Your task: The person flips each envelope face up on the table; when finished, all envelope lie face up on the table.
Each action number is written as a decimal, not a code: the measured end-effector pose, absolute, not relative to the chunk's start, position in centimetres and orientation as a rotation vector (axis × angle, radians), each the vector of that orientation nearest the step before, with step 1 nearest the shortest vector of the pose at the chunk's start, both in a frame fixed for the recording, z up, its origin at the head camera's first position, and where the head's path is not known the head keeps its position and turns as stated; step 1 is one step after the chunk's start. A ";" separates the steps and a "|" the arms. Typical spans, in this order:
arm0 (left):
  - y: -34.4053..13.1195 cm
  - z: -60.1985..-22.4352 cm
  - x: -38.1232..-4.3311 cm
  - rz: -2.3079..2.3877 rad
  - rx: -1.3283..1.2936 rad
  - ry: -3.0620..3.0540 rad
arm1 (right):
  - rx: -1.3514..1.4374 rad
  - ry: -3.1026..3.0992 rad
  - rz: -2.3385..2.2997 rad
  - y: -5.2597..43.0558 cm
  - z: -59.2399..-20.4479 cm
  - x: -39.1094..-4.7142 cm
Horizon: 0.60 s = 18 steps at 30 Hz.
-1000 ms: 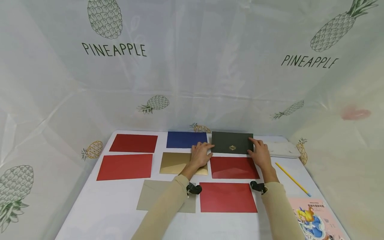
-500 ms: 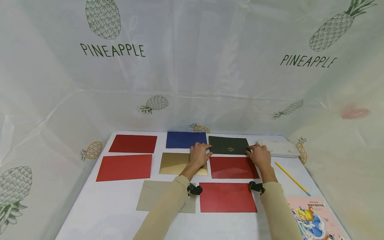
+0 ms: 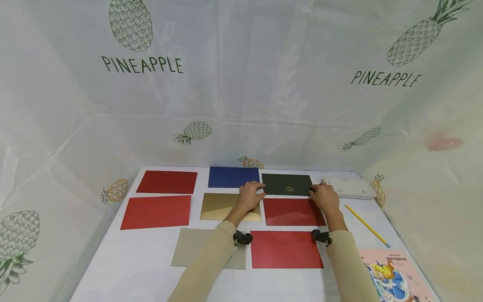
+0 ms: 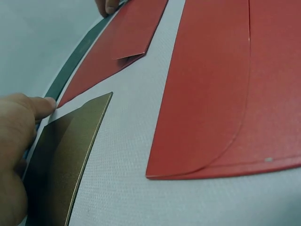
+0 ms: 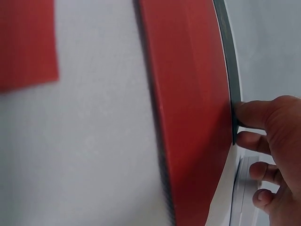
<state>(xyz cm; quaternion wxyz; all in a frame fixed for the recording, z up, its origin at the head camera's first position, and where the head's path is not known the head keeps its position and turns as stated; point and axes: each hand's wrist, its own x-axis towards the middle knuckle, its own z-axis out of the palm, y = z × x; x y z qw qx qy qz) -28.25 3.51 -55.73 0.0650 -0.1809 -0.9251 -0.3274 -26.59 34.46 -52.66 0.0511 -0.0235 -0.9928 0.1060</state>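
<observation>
A dark green envelope (image 3: 286, 184) with a small gold emblem lies at the back right of the table. My left hand (image 3: 249, 197) holds its left edge by thumb and fingertips, above part of a gold envelope (image 3: 219, 205). At the opposite edge my right hand (image 3: 326, 198) pinches the near right corner. In the right wrist view the thumb (image 5: 254, 114) is on the dark green edge, with the index finger just beside it. The left wrist view shows the left thumb (image 4: 44, 107) at the other corner; the fingers behind it are partly hidden.
Nearest the green envelope are a blue envelope (image 3: 233, 177) and a red envelope (image 3: 292, 212). Several more red ones and a beige envelope (image 3: 190, 247) lie around. On the right are a white slab (image 3: 351, 187), a yellow pencil (image 3: 367, 225) and a pink picture book (image 3: 394, 272).
The dark green envelope, tilted up a second ago, has come down flat and slightly left beside the blue one. The right hand moved slightly left and down with it; the left hand barely moved.
</observation>
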 end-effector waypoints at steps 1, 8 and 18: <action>3.5 -55.7 -28.3 -0.990 -0.548 -2.792 | -0.073 -3.021 0.328 34.4 -52.7 -26.6; 3.3 -55.4 -28.0 -1.064 -0.556 -2.804 | -0.033 -3.014 0.378 34.1 -52.4 -26.6; 0.0 -53.1 -28.5 -1.269 -0.625 -2.710 | 0.227 -2.906 0.646 27.2 -49.8 -28.5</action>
